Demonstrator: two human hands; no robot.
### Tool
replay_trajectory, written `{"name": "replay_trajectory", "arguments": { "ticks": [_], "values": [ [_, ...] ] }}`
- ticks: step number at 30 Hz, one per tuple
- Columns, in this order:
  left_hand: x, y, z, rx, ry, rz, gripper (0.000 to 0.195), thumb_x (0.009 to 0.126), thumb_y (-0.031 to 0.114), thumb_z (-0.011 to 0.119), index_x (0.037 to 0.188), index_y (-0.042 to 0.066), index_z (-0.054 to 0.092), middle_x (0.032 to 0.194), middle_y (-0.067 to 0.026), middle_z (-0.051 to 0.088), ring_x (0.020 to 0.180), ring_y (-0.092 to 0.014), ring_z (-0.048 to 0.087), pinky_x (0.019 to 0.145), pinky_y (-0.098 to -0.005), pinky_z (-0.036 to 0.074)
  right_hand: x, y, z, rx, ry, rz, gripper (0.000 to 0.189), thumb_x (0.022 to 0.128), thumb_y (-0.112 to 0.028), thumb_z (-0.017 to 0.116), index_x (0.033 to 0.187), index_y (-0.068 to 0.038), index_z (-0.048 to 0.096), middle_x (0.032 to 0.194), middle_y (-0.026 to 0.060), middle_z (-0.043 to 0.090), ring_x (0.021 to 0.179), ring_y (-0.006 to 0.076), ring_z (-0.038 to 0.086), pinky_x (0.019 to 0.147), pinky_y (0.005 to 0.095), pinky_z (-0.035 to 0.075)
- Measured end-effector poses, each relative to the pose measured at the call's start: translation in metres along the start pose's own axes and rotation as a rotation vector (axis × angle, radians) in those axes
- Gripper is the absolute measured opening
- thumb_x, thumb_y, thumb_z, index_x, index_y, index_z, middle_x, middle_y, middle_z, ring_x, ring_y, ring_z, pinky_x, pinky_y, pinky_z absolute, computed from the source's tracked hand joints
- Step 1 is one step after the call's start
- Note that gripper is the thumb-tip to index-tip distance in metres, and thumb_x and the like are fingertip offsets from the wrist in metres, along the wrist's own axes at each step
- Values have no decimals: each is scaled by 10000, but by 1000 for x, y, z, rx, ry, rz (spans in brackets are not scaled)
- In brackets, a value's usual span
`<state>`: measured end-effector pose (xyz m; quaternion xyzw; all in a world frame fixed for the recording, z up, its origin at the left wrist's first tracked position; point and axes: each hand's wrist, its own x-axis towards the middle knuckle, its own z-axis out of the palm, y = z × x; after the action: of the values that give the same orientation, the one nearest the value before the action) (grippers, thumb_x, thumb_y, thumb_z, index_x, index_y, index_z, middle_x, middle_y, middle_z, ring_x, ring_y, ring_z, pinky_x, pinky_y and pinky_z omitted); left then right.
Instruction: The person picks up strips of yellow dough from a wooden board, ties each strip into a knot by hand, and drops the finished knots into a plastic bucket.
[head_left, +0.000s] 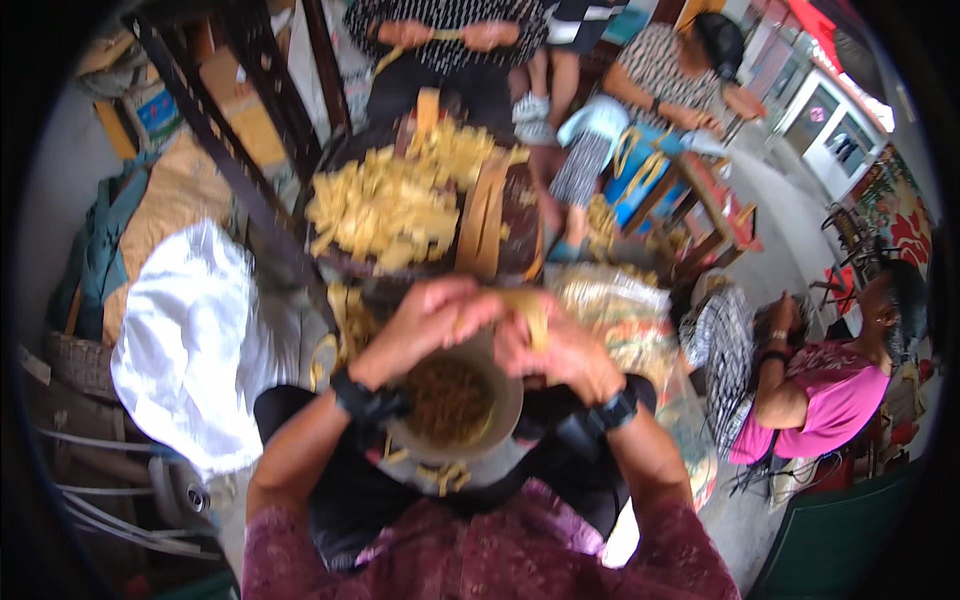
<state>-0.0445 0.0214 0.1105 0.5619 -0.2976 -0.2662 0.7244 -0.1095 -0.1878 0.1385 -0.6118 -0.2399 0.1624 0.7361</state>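
Above a pale bucket between my knees, both hands are raised close together. A soft yellow strip is folded over the fingers of my right hand, which grips it. Fingertips of my left hand meet the strip's other side; blur hides whether they pinch it. Brown pieces lie in the bucket. Just beyond my hands, a heap of yellow strips covers much of a dark low table. A flat wooden board lies beside the heap.
A white sack stands at my left, near dark wooden posts. On the right is a patterned plastic bag. Across the table, a person's hands hold a strip. Other people sit at right, near a blue container.
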Motion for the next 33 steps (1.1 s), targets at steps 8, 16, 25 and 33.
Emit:
{"name": "replay_trajectory", "arguments": {
  "ticks": [8, 16, 25, 33],
  "values": [
    [13, -77, -39, -461, -96, -302, 244, 1028, 246, 579, 1194, 66, 579, 869, 25, 539, 687, -39, 443, 594, -201, 350, 49, 78, -32, -419, 296, -24, 225, 928, -165, 696, 1103, -25, 711, 731, 11, 636, 600, 57, 509, 574, 230, 459],
    [31, -99, -32, -502, 363, -275, 152, 990, 157, 631, 1084, 40, 649, 897, -34, 650, 709, -75, 603, 569, -186, 457, 55, 117, -53, -677, 428, -300, 260, 860, -195, 763, 1095, -85, 746, 847, 83, 644, 816, 198, 593, 748, 308, 488],
    [38, -83, -32, 42, 472, 8, 238, 1024, 230, 598, 1053, 13, 693, 860, -2, 664, 713, -67, 603, 618, -218, 499, 56, 113, -59, -395, 516, -68, 175, 904, -133, 737, 1006, 8, 739, 744, -6, 679, 666, 25, 509, 574, 237, 431],
    [31, -90, -32, 720, 333, 125, 194, 982, 173, 650, 1053, 7, 580, 728, -16, 620, 652, -60, 568, 587, -227, 460, 54, 140, -53, -449, 612, -47, 109, 847, -99, 755, 920, -17, 761, 623, -23, 609, 591, 26, 469, 522, 242, 406]
  ]
}}
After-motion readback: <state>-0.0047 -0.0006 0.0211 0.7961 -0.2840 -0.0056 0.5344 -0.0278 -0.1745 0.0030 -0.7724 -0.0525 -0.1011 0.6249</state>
